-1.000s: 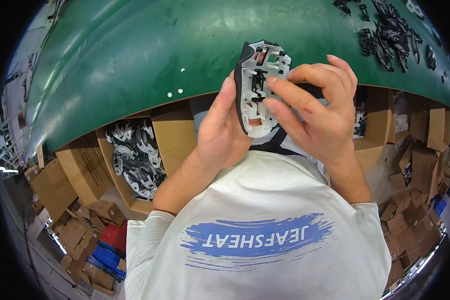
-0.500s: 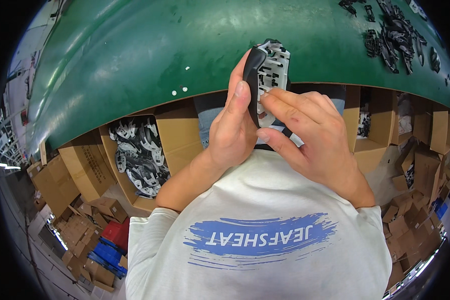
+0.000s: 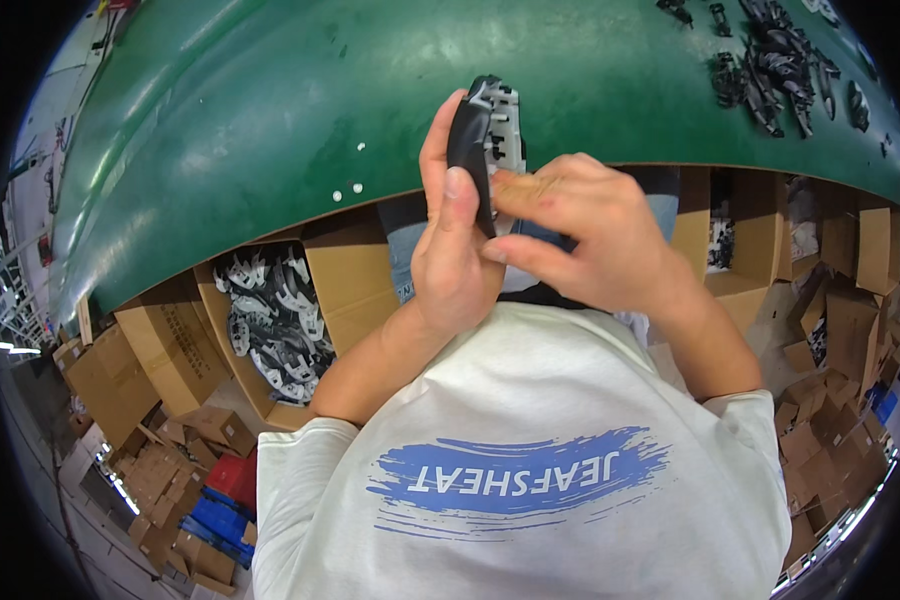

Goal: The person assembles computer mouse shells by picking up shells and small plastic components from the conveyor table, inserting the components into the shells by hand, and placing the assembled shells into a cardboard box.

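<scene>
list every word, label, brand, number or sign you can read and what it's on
White shirt: large white capitals on a blue brush-stroke print, upside down; legible, but not copied here.
Cardboard box at left: dark printing, too small and blurred to read.
Blue trousers: small pale marks, unreadable.
Black-and-white shell: none visible.

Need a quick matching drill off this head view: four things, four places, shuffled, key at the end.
Things
1. Black-and-white shell
2. Small white pieces
3. Pile of black parts
4. Open carton filled with black, grey and white parts

Places
A. Far right of the green table
B. Below the table's near edge, to the left
C. In the left hand, with the fingers of the right hand at its white side
D. On the table, left of both hands

Pairs: 1-C, 2-D, 3-A, 4-B
</scene>
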Action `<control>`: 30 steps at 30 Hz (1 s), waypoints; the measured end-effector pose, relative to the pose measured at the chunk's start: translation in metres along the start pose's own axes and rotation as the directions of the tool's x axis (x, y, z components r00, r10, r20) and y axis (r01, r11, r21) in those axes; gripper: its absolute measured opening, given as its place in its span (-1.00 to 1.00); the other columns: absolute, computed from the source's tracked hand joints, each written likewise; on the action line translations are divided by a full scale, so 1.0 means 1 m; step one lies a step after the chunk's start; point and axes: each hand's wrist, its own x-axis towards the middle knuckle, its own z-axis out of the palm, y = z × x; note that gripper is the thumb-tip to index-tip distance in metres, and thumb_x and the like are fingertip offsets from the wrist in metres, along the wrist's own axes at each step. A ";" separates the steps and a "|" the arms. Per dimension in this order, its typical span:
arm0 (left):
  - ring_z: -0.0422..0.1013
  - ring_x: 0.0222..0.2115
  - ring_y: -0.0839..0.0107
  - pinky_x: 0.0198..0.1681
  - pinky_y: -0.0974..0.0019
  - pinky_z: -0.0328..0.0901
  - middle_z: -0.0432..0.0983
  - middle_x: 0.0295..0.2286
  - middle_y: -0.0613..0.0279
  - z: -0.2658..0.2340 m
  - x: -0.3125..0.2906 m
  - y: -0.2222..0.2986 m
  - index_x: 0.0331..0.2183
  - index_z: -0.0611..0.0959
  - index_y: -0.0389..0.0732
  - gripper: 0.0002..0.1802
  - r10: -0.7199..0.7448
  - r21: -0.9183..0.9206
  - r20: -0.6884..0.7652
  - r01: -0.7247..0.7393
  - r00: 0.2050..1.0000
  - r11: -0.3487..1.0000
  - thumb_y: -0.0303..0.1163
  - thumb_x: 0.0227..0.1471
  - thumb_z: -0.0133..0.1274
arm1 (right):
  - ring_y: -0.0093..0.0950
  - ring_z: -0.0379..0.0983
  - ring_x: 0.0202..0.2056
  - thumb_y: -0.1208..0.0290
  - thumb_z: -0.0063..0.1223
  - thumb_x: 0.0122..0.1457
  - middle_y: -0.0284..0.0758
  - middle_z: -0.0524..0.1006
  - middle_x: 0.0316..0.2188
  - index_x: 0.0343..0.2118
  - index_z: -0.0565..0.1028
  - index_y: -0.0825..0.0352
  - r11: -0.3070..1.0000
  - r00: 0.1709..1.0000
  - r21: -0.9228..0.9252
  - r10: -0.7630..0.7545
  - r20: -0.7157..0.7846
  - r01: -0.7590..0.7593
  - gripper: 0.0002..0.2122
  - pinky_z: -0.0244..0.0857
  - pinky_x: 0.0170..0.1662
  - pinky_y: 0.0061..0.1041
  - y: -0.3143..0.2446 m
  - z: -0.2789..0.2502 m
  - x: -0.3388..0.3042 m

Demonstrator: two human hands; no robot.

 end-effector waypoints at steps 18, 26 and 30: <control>0.24 0.35 0.22 0.43 0.08 0.11 0.29 0.36 0.08 -0.219 -0.160 0.150 0.39 0.33 -0.24 -0.41 0.429 0.076 -0.461 -0.447 0.777 0.891 -0.12 0.54 -0.23 | -0.26 0.67 -0.15 0.30 0.25 0.29 -0.16 0.72 -0.12 -0.02 0.67 0.36 0.937 0.959 -0.210 0.261 -0.114 -0.280 -0.71 0.50 -0.08 -0.35 0.074 -0.028 0.098; 0.38 0.19 0.22 0.29 0.14 0.27 0.33 0.27 -0.01 -0.326 -0.425 0.102 0.35 0.35 -0.21 -0.44 0.563 0.580 -0.789 0.601 0.246 0.550 -0.27 0.43 -0.02 | -0.10 0.56 0.11 0.10 0.20 0.31 -0.09 0.63 0.08 0.10 0.65 0.22 0.610 0.971 -0.755 0.136 -0.198 -0.239 -0.59 0.40 0.19 -0.19 0.096 -0.050 0.153; 0.41 0.16 -0.13 0.28 -0.01 0.25 0.47 0.14 -0.26 -0.348 -0.409 0.055 0.28 0.48 -0.23 -0.26 0.703 0.419 -0.703 0.861 0.107 0.287 0.01 0.25 0.21 | -0.15 0.56 0.12 0.13 0.12 0.43 -0.12 0.62 0.10 0.25 0.55 0.21 0.517 0.973 -0.828 0.182 -0.140 -0.216 -0.58 0.41 0.15 -0.28 0.177 -0.133 0.107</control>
